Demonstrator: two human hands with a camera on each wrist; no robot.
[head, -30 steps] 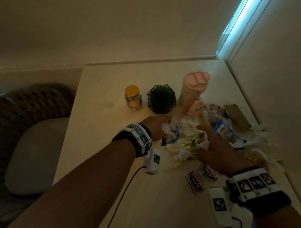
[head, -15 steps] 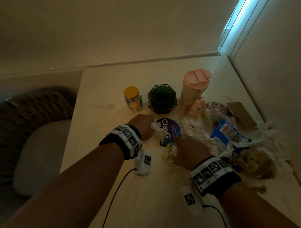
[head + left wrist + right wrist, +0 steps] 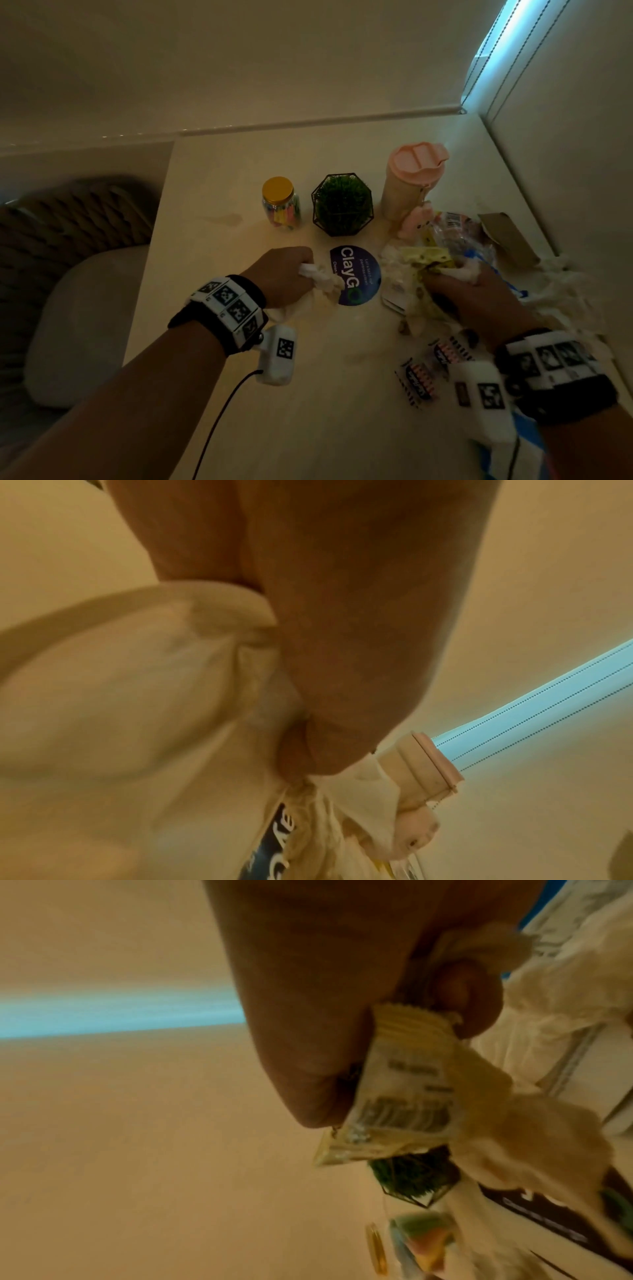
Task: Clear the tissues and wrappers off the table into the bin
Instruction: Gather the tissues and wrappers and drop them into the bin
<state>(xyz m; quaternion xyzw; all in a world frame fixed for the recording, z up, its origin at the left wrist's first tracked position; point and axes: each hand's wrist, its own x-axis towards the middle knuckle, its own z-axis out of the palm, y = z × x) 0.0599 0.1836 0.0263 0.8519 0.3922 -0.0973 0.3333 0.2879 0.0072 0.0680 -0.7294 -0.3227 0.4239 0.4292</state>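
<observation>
My left hand (image 3: pixel 284 274) grips a crumpled white tissue (image 3: pixel 322 279) beside the round blue ClayGo sticker (image 3: pixel 358 274); the left wrist view shows the tissue (image 3: pixel 143 696) bunched under the hand (image 3: pixel 342 642). My right hand (image 3: pixel 476 298) grips a bundle of tissues with a yellow wrapper (image 3: pixel 428 257) in it; in the right wrist view the wrapper (image 3: pixel 404 1091) is pinched between thumb and fingers (image 3: pixel 455 988) with tissue (image 3: pixel 534 1139) hanging below. More tissues (image 3: pixel 565 291) and wrappers (image 3: pixel 455 226) lie at the right of the table (image 3: pixel 239 342). No bin is in view.
A yellow-lidded jar (image 3: pixel 281 204), a green plant in a black wire pot (image 3: pixel 342 205) and a pink-lidded cup (image 3: pixel 411 181) stand at the back. Two striped candy wrappers (image 3: pixel 416 382) lie near my right wrist. A brown card (image 3: pixel 507 240) lies by the right wall. A cushioned chair (image 3: pixel 68 308) is left.
My right hand drew back with the yellow wrapper, then reached right again into the pile, gathering more tissue. My left hand pulled its tissue left off the blue sticker, uncovering it.
</observation>
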